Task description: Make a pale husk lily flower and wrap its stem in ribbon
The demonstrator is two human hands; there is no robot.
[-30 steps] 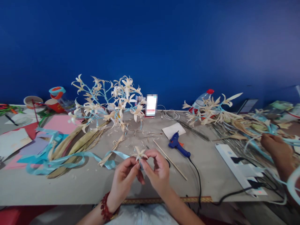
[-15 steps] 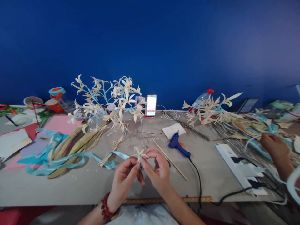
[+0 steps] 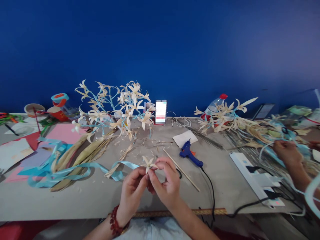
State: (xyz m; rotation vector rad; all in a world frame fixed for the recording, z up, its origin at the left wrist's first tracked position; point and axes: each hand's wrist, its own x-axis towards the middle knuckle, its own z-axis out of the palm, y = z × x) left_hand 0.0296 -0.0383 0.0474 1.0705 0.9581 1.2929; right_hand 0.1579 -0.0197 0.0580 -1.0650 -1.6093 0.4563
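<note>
A small cream flower (image 3: 148, 162) with narrow pointed petals is pinched at its base between my two hands, over the near middle of the table. My left hand (image 3: 135, 186) has thumb and forefinger closed on the flower's underside. From the other side, my right hand (image 3: 165, 180) presses thumb and fingers against the same spot. The flower's stem end is hidden by my fingers. Behind my left hand a light blue ribbon (image 3: 87, 166) trails across the table. A thin wooden stick (image 3: 183, 173) lies to the right of my right hand.
A blue glue gun (image 3: 188, 153) rests on white paper (image 3: 183, 138). Right of it lies a power strip (image 3: 250, 178) with black cords. Cream flowers on blue stems (image 3: 115, 106) stand at the back; dried husks (image 3: 92, 150) lie left. A co-worker's hand (image 3: 287, 153) is at far right.
My fingers have drawn closer together under the flower, and its petals have tilted slightly. The co-worker's hand at right has shifted a little to the left.
</note>
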